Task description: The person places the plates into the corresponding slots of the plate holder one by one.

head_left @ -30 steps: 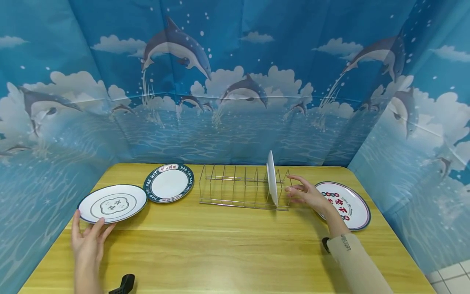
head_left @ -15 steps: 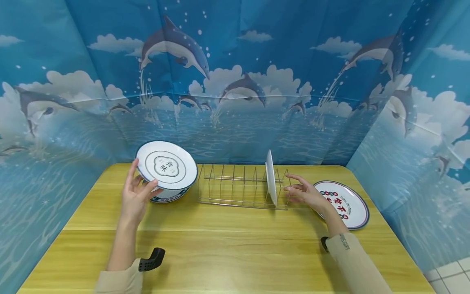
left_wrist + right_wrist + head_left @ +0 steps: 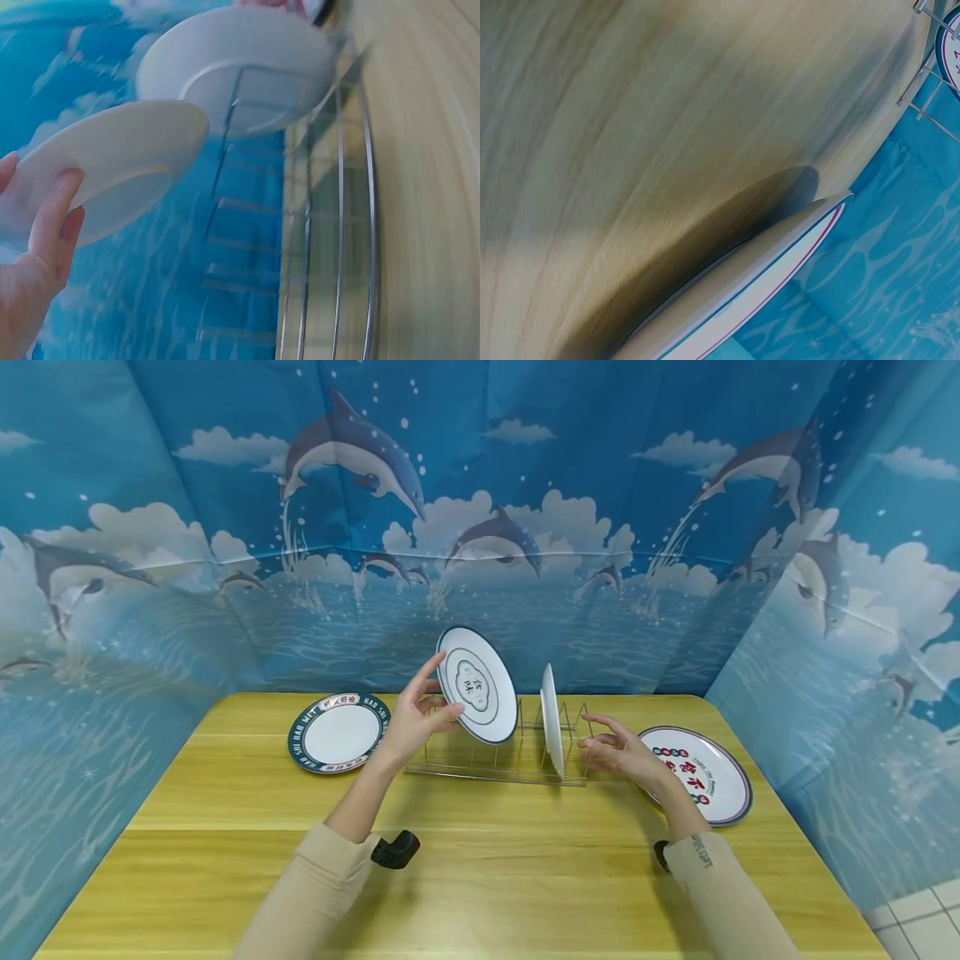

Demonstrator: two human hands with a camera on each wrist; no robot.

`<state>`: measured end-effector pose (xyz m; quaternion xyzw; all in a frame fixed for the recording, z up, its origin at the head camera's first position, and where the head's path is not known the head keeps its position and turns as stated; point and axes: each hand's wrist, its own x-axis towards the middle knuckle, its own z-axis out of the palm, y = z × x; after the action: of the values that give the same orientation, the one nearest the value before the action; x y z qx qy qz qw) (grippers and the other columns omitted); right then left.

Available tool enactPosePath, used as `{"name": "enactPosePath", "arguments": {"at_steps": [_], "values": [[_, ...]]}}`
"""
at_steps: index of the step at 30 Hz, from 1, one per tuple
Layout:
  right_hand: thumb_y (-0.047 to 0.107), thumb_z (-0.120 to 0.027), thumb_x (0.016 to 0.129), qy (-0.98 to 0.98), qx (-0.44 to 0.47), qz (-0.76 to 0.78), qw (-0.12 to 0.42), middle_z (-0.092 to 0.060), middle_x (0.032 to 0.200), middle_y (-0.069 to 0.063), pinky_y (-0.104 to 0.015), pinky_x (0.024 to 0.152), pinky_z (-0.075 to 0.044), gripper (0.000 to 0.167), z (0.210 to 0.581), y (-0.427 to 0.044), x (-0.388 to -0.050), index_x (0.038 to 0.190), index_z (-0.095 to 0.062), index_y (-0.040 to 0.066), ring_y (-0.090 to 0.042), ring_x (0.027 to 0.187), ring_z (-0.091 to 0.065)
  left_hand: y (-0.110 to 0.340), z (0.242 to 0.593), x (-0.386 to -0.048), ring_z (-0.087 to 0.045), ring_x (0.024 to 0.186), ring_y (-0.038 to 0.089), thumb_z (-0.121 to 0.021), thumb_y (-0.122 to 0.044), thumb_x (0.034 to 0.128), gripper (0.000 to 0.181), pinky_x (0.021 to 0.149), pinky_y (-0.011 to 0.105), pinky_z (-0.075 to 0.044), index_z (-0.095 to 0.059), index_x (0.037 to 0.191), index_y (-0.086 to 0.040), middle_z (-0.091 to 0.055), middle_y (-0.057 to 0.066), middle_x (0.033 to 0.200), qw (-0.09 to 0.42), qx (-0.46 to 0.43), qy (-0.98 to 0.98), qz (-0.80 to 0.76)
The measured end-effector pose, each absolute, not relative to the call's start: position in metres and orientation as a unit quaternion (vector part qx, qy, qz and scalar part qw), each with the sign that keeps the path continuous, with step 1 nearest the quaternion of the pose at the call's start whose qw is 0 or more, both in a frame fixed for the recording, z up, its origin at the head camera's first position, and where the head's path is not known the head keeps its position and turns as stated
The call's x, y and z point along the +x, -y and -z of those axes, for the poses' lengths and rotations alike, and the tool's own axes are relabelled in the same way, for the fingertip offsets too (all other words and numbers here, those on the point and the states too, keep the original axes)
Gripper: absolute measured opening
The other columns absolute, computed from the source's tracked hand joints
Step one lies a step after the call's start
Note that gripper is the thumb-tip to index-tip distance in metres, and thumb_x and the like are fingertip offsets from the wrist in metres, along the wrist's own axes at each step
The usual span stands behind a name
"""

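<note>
My left hand [image 3: 408,722] holds a white plate [image 3: 495,697] with a dark blue rim and grey centre print. Its thumb lies on the front face, with fingers at the rim and behind. The plate is tilted above the wire dish rack [image 3: 495,772]; the left wrist view shows its white underside [image 3: 112,150] apart from the rack wires [image 3: 369,225]. Another white plate [image 3: 552,727] stands upright in the rack's right part. My right hand [image 3: 633,764] grips the rack's right end with bent fingers; the right wrist view does not show this hand.
A plate with a dark green lettered rim [image 3: 303,739] lies left of the rack. Right of it, partly behind my right forearm, lies a plate with red characters [image 3: 723,768]. A dolphin-print curtain [image 3: 480,593] borders the wooden table [image 3: 480,868].
My left hand has carried the blue-rimmed plate from the left, over the green-rimmed plate, to above the rack, tilting it steeper. My right hand stays at the rack's end.
</note>
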<state>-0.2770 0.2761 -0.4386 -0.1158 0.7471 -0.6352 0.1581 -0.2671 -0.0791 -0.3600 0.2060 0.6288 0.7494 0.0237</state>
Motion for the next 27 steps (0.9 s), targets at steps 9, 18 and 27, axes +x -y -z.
{"name": "enactPosePath", "arguments": {"at_steps": [9,18,27], "values": [[0.015,-0.053,0.094,-0.749,-0.116,0.633,0.157,-0.053,0.117,-0.023,-0.047,0.092,-0.048,0.062,0.439,-0.276,-0.278,0.144,-0.018,0.006,-0.038,0.107,-0.054,0.034,0.36,-0.276,-0.057,0.092,0.023,-0.062,0.0,0.084,0.072,0.068,0.041,-0.058,-0.029,0.144,-0.019,-0.042,0.026,0.121,0.067,0.226,-0.664,-0.709],[0.019,-0.053,0.094,-0.753,-0.115,0.63,0.154,-0.047,0.123,-0.031,-0.043,0.09,-0.05,0.061,0.439,-0.277,-0.277,0.145,-0.02,0.01,-0.04,0.107,-0.053,0.006,0.361,-0.28,-0.054,0.093,0.038,-0.065,-0.003,0.0832,0.071,0.065,0.039,-0.058,-0.03,0.144,-0.013,-0.039,0.031,0.123,0.083,0.236,-0.711,-0.657],[0.022,-0.052,0.094,-0.757,-0.122,0.623,0.153,-0.04,0.127,-0.037,-0.043,0.09,-0.049,0.062,0.442,-0.278,-0.279,0.145,-0.019,0.01,-0.045,0.109,-0.049,-0.011,0.387,-0.279,-0.06,0.086,0.028,-0.069,-0.01,0.0816,0.068,0.059,0.03,-0.058,-0.037,0.14,-0.025,-0.049,0.019,0.115,0.053,0.232,-0.754,-0.613]]}}
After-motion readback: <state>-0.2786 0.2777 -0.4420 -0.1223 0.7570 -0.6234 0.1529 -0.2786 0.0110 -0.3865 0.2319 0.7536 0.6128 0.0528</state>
